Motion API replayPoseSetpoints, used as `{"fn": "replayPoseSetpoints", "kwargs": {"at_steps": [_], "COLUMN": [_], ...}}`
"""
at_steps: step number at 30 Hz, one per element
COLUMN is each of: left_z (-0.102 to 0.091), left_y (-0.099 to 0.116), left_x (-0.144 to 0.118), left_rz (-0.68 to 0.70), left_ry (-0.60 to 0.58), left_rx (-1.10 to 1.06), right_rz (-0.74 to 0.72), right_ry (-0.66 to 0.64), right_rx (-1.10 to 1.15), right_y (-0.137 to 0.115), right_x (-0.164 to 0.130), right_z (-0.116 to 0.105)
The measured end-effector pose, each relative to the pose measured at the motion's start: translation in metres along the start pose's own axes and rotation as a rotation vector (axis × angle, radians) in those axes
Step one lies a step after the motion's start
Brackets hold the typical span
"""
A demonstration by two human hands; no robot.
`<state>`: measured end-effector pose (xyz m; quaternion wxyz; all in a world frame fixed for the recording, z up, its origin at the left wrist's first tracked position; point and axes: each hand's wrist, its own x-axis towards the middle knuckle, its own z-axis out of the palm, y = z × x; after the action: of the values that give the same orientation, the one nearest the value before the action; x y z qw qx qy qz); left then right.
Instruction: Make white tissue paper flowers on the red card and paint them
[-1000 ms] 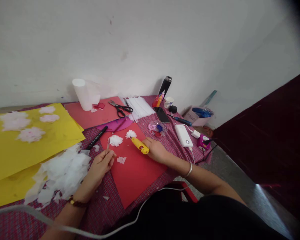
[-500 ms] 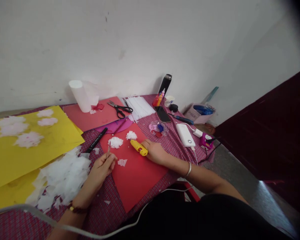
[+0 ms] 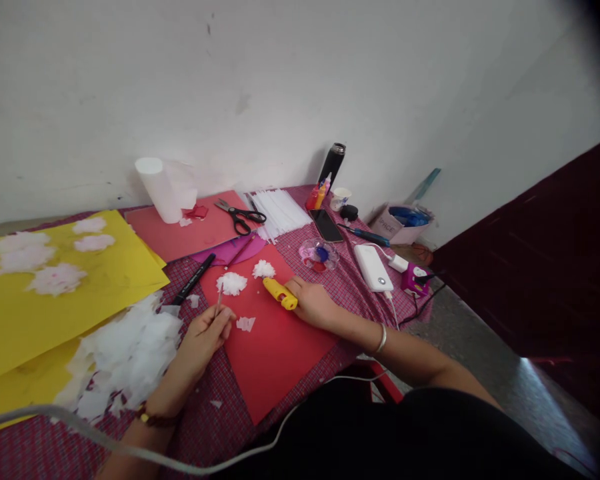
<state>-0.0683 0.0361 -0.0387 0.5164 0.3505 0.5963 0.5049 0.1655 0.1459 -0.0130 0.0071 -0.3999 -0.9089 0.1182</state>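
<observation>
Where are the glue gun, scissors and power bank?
yellow glue gun (image 3: 279,293), head view, middle of its body
black-handled scissors (image 3: 241,217), head view, near the pivot
white power bank (image 3: 373,268), head view, centre of its top face

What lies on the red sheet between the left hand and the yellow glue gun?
In the head view, one small white tissue scrap lies on the red paper sheet between the left hand and the yellow glue gun; the rest is bare.
</observation>
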Motion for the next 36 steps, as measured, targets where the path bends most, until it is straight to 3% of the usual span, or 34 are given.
{"fn": "replayPoseSetpoints", "kwargs": {"at_steps": [36], "left_z": [-0.0019], "left_y": [-0.0034], "left_x": [0.0013], "left_rz": [0.026], "left_ry": [-0.044], "left_rx": [0.05], "right_rz": [0.002], "right_ry": [-0.02], "right_rx": [-0.057], "right_y": [-0.0014], "right_x": [0.0024], "right_z": [0.0003]}}
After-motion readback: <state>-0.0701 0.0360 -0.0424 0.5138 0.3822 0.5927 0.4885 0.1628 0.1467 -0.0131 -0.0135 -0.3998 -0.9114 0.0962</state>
